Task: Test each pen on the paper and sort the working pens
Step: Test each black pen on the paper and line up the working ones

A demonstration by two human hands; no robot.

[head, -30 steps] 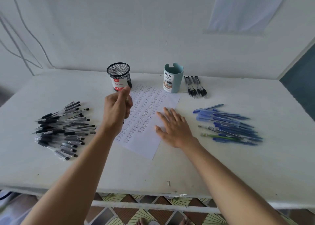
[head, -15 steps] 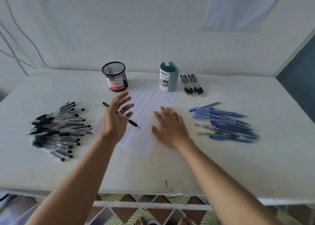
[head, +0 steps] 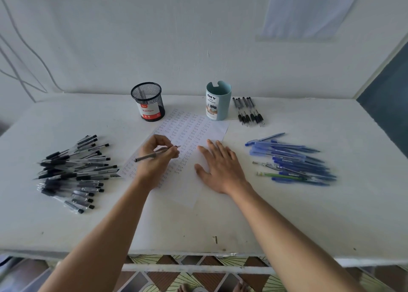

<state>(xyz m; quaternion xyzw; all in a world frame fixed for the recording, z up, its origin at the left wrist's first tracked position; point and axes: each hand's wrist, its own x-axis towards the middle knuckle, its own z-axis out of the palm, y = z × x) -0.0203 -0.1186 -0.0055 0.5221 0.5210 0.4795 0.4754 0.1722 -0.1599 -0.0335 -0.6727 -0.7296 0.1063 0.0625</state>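
A white paper (head: 187,190) covered with rows of small written marks lies in the middle of the table. My left hand (head: 156,159) pinches a black pen (head: 145,157), its tip pointing right just over the written rows. My right hand (head: 220,168) lies flat with straight fingers on the paper's right part. A large heap of black pens (head: 72,172) sits at the left. A pile of blue pens (head: 293,161) sits at the right. A short row of black pens (head: 248,111) lies at the back, right of the teal holder.
A black mesh cup (head: 148,101) and a teal desk organizer (head: 218,100) stand at the back near the wall. The white table (head: 287,221) ends at a front edge close to me, with patterned floor below. Cables hang on the wall at left.
My left hand came down from near the mesh cup, turned the pen in its fingers, and now holds it in a writing grip over the paper. My right hand stayed flat on the sheet.
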